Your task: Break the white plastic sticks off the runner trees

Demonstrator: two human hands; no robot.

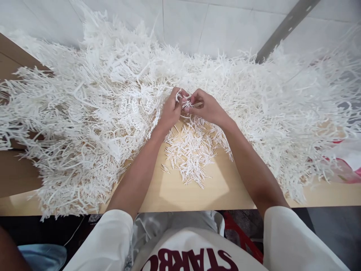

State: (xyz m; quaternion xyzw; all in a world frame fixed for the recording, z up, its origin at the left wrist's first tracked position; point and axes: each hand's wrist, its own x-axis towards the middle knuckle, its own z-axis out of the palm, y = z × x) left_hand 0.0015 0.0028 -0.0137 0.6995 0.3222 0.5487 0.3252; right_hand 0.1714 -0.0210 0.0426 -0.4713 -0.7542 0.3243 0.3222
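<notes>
Close together over the middle of the table, both hands work on one small white branched plastic piece (pixel 187 104). My left hand (pixel 172 107) is closed around its left side, and a curled strand shows at the fingertips. My right hand (pixel 207 106) pinches at the same piece with thumb and forefinger. Just below the hands lies a small pile of short, loose white sticks (pixel 193 152). A big heap of white branched plastic pieces (pixel 93 101) surrounds the hands on the left, behind and on the right.
The light wooden table (pixel 194 197) has its front edge against my body. Cardboard boxes (pixel 17 171) stand at the left. A pink and white plastic bag (pixel 344 167) lies at the right. Behind the heap are a tiled wall (pixel 225 26) and a grey metal post (pixel 284 32).
</notes>
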